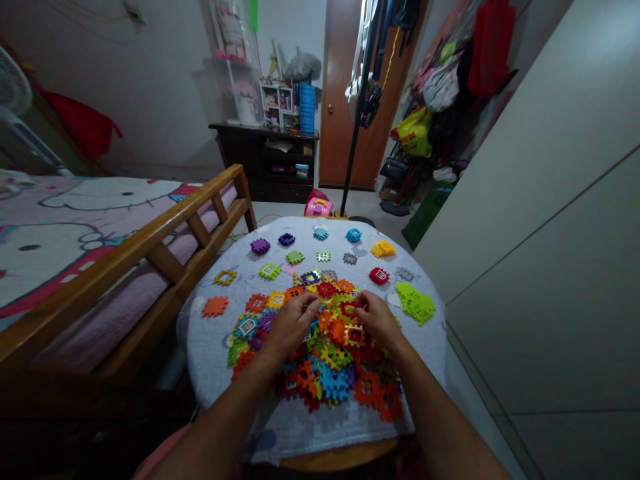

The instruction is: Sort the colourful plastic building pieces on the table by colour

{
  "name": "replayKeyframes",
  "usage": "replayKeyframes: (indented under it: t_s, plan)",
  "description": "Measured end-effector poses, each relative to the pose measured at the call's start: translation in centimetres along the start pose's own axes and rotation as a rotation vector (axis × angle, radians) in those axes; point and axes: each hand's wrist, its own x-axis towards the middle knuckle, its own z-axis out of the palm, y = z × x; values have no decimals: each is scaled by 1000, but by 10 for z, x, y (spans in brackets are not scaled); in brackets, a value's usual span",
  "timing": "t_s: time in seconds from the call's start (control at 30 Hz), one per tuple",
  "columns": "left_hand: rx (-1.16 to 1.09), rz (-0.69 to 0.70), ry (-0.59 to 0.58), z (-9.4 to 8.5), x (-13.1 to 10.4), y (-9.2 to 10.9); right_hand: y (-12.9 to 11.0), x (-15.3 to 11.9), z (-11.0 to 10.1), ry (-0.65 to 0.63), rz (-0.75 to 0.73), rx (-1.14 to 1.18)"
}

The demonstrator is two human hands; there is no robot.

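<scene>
Pile of toy tiles point(336, 332) on the worktop point(213, 350).
Left hand point(296, 321) and right hand point(376, 316) curl above the pile's far half; whether either grips cannot be told. Light fingertip pinches should best spare lower tiles.

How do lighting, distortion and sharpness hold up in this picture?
Head view: dim, uneven light, deep shadow below the wooden bed rail; head view: wide-angle distortion, seams of the pale cabinet slanting; head view: fine detail soft, so whether the left hand or right hand grips any colourful pieces is unclear.
</scene>
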Motion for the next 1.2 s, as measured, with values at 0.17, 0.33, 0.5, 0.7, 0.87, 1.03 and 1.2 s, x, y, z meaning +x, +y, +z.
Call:
replayKeyframes:
  t_s: [0.17, 0.33, 0.5, 0.7, 0.87, 1.03, 1.2]
  plan:
    - [-445, -340, -180, 18, -1, -3, -26, -19, 4, 164, -186, 79]
    - [-753, -420, -223, 26, -2, -5, -36, -30, 12, 201, -303, 102]
    - [-776, -447, -117, 21, -1, -3, -32, -31, 12, 49, -347, 121]
    - [-627, -351, -181, 25, 0, -6, -25, -27, 11, -117, -324, 121]
    - [-579, -354, -183, 26, 0, -8, -20, -17, 11, -168, -320, 74]
    - [-452, -392, -52, 14, 2, -4, 16, 14, -3, 107, -208, -13]
    - [-422, -375, -34, 4, 5, -8, 72, 39, -19, 357, -6, -135]
